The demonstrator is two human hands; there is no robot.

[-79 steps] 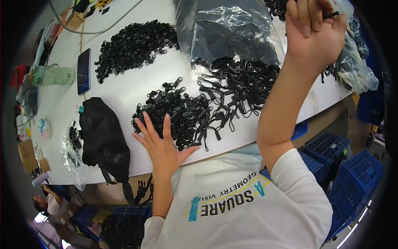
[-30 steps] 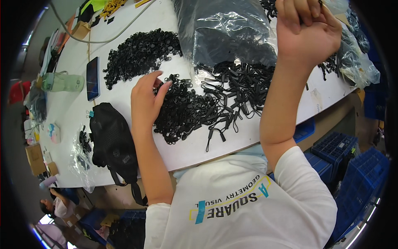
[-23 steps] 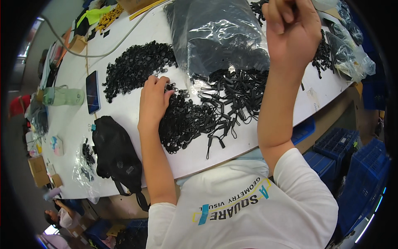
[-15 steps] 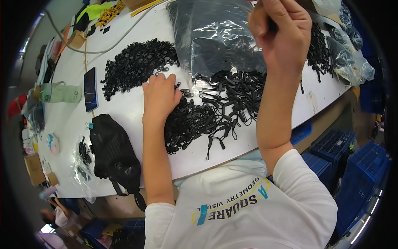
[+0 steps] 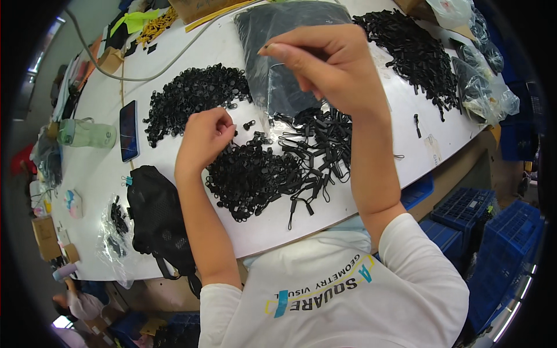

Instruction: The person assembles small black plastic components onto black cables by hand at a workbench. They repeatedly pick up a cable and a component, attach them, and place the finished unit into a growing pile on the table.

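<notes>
My right hand (image 5: 333, 66) is raised over a large clear plastic bag (image 5: 253, 43) with black contents. Its thumb and index finger are pinched together; anything between the tips is too small to make out. My left hand (image 5: 203, 138) hovers between two heaps of small black plastic clips, fingers curled in, its grip hidden. One heap of clips (image 5: 194, 93) lies beyond it, the other clip heap (image 5: 249, 182) nearer me on its right. A single black clip (image 5: 249, 124) sits just right of this hand. Black cord-loop zip pulls (image 5: 322, 148) are piled below my right hand.
A larger pile of black pieces (image 5: 415, 55) spreads at the far right beside clear plastic bags (image 5: 484, 87). On the left are a phone (image 5: 129, 132), a green bottle (image 5: 87, 133) and a black mesh pouch (image 5: 159, 211). A grey cable (image 5: 145, 76) crosses the table. Blue crates (image 5: 505, 255) stand at right.
My right hand has come left and nearer, from the upper right to above the bag. The left hand has drawn left off the clips, its fingers now curled in.
</notes>
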